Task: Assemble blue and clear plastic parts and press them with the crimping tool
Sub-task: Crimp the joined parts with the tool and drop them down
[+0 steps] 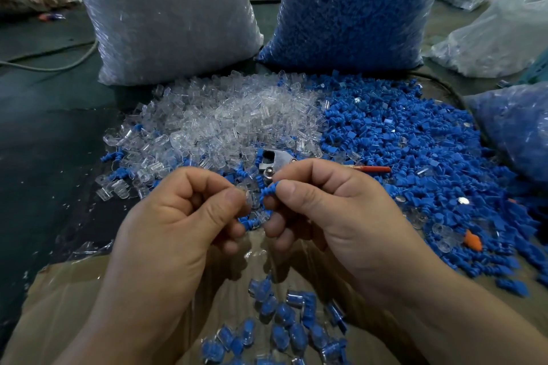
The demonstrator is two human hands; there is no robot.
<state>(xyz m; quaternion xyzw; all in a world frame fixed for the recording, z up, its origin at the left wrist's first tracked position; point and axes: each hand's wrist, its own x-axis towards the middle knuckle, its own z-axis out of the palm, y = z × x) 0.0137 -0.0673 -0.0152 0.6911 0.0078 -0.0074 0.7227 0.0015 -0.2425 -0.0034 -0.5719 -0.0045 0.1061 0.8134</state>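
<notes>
Centre frame holds the work: our left grip is clamped, thumb against forefinger, on one clear part. Our right grip is clamped the same way on one ribbed blue part, which points at the clear one, just beside it. Just above them lies one crimping tool, its metal head half sunk in loose parts and its red handle pointing right.

Two heaps spread behind it, the clear heap at centre left and the blue heap at right, touching along their border. Two upright sacks stand at the top: the clear-filled sack at upper left and the blue-filled sack right of it.

At bottom centre, joined pieces lie on a brown sheet. We count about fifteen, though glare and the frame edge leave that unsure. One orange piece lies at right among the blue.
</notes>
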